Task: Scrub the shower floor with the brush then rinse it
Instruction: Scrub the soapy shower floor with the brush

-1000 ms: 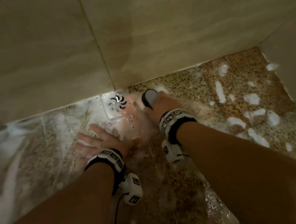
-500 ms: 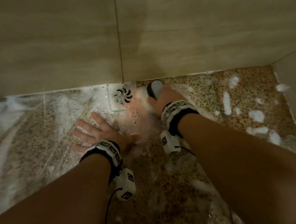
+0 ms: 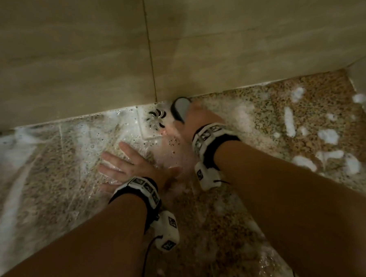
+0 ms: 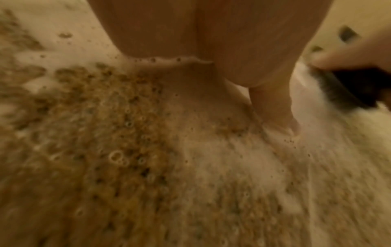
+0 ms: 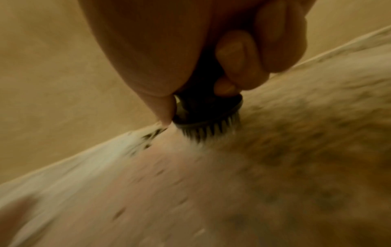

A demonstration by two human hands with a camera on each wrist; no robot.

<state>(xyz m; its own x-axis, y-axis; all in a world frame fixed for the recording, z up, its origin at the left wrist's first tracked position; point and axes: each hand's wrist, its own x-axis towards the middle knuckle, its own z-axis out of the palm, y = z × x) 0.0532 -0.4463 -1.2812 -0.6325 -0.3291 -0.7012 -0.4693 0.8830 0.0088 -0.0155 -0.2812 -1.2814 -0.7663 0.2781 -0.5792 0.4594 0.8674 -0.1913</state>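
My right hand (image 3: 195,121) grips a dark scrub brush (image 3: 180,111) with a grey top, its bristles (image 5: 209,131) down on the soapy speckled shower floor (image 3: 251,122) at the foot of the wall, just right of the drain (image 3: 155,119). In the right wrist view the fingers (image 5: 237,58) curl round the brush handle. My left hand (image 3: 126,164) lies flat with spread fingers on the wet, foamy floor, below and left of the drain. The left wrist view shows that hand's thumb (image 4: 273,103) in the foam and the brush (image 4: 349,88) at the right edge.
A beige tiled wall (image 3: 89,58) rises directly behind the drain, with a second wall (image 3: 365,82) forming a corner at the far right. Clumps of white foam (image 3: 289,122) dot the floor to the right, and a foam film (image 3: 13,147) covers the left side.
My right hand has pushed the brush forward, from beside the drain up to the foot of the wall. My left hand stays flat on the floor. The head view has shifted.
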